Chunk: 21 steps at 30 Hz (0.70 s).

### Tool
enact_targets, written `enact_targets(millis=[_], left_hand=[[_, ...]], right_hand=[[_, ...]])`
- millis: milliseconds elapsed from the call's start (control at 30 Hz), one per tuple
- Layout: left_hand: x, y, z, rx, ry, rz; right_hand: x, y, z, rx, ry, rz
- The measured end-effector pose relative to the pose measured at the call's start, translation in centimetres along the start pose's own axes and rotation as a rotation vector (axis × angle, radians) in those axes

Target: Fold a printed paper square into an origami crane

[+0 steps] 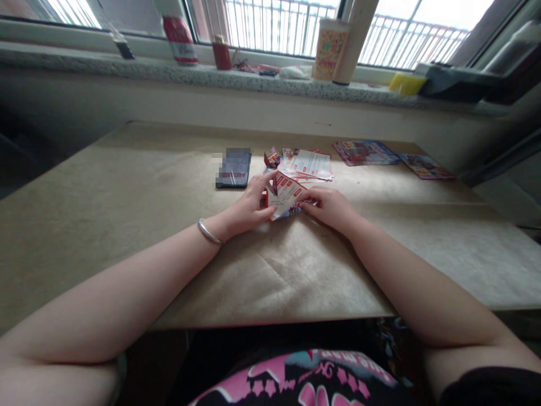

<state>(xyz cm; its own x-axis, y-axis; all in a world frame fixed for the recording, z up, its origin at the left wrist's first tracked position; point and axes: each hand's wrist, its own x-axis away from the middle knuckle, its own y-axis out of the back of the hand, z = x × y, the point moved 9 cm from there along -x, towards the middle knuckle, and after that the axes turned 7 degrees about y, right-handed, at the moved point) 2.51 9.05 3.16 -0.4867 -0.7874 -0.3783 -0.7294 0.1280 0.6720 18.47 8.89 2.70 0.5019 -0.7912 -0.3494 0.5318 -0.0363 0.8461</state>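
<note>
Between my two hands is a printed paper card, white with red labels on the upper face and a coloured edge folded up along the bottom right. My left hand grips its left side, thumb at the lower corner and forefinger at the top. At the right edge, my right hand pinches the card by the fold. Just behind it lies a stack of similar white and red printed sheets. A small folded paper piece with dark and yellow print stands beside that stack. A silver bangle circles my left wrist.
A phone lies left of the papers. Colourful printed sheets and another sheet rest at the back right of the table. On the windowsill stand a red can, a red bottle and a patterned cup.
</note>
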Motion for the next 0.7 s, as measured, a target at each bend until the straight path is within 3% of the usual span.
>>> enact_targets(millis=[400, 700], left_hand=[[0.1, -0.3, -0.8, 0.046, -0.032, 0.058], [-0.2, 0.1, 0.7, 0.166, 0.011, 0.009]], right_hand=[[-0.1, -0.4, 1.4, 0.190, 0.034, -0.048], [-0.2, 0.0, 1.0, -0.068, 0.079, -0.122]])
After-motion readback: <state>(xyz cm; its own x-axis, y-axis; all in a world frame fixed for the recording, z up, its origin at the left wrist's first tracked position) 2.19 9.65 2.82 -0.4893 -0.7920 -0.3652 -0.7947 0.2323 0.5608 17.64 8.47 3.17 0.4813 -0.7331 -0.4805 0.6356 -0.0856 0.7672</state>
